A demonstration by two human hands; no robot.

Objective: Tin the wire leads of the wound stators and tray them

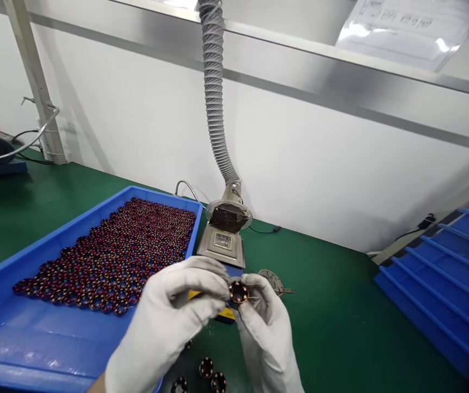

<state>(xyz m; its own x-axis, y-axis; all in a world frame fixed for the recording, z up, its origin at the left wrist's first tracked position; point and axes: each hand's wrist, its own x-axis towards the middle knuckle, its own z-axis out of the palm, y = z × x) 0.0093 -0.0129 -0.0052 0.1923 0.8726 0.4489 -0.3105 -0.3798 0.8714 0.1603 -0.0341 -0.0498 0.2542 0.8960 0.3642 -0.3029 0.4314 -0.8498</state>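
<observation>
A small black ring-shaped part (239,300) with copper-coloured spots around its rim is held up between my two white-gloved hands. My left hand (169,311) pinches it from the left with thumb and fingertips. From the right, the thumb and fingers of my right hand (265,327) close on its other side, where a thin, light sliver shows beside the ring; I cannot make out what it is. Below my hands, several similar loose rings (206,368) lie on the green tabletop (341,327). Many more rings (124,254) are packed in a blue tray (46,338) to the left.
Behind my hands stands a metal device (221,240) with a square, shiny inset. A grey flexible hose (214,98) with a round hood hangs over it. A flat round metal piece (271,281) lies behind my right hand. Stacked blue trays (443,273) are at the right.
</observation>
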